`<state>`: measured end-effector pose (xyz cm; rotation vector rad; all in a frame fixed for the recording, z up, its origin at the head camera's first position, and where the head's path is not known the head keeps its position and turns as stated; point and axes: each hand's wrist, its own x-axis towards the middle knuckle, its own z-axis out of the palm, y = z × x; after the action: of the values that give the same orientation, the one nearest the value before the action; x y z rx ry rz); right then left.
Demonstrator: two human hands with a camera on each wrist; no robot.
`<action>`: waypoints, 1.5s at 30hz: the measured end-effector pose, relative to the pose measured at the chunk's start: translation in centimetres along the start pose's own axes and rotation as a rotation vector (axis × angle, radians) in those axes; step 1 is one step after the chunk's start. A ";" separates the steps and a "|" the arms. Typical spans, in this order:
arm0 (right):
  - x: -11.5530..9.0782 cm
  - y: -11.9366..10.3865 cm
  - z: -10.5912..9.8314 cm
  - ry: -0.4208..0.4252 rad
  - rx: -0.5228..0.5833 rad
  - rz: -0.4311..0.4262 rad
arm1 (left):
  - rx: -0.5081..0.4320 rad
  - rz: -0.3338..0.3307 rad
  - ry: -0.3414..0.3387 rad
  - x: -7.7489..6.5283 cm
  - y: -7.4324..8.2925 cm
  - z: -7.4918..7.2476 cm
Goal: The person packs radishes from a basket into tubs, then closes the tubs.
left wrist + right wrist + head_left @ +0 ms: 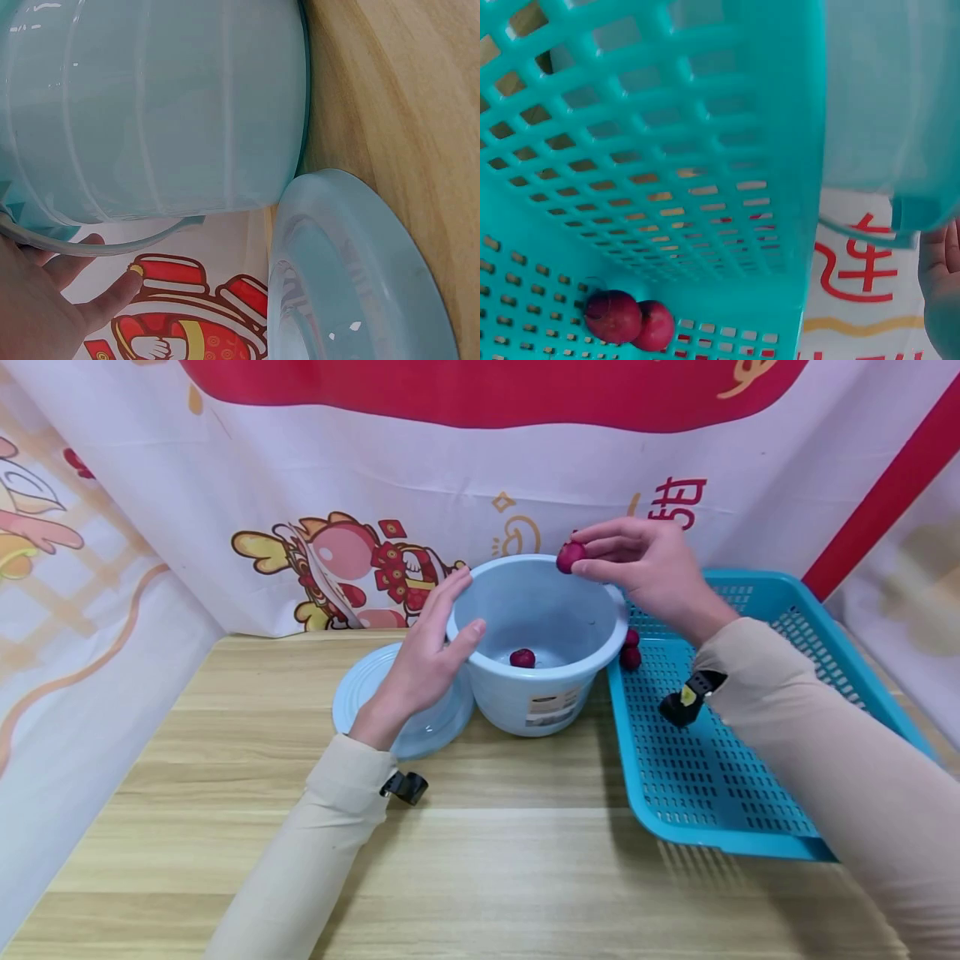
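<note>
A light blue bucket [536, 697] stands upright on the table, and one dark red round fruit [522, 658] lies on its floor. Against the bucket's left rim rests my left hand [423, 652], fingers fairly straight along the edge and thumb at the front. The left wrist view shows its fingers [112, 296] by the bucket's thin handle [112, 246]. Over the bucket's back right rim, my right hand [648, 564] pinches another dark red fruit [571, 557] between thumb and fingers. Two more such fruits [613, 316] touch each other in the turquoise basket [776, 225].
A round light blue lid [427, 743] lies flat on the wooden table [480, 877], left of the bucket and partly under my left forearm. The perforated basket sits close against the bucket's right side. A printed cloth [420, 468] hangs behind.
</note>
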<state>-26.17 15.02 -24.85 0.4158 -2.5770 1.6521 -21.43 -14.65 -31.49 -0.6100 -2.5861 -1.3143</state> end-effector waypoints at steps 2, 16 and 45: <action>0.0 -0.1 0.4 -0.016 -0.024 -0.034 | -0.001 0.002 0.000 0.0 0.0 0.0; -0.4 0.0 2.5 -0.116 -0.174 -0.226 | -0.001 0.006 0.001 0.0 0.1 0.0; -0.5 0.3 2.9 -0.275 -0.317 -0.265 | 0.004 0.005 0.002 0.1 0.0 0.0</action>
<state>-25.46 12.59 -26.43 0.9672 -2.7527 1.1471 -21.51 -14.56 -31.45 -0.6141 -2.5831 -1.3078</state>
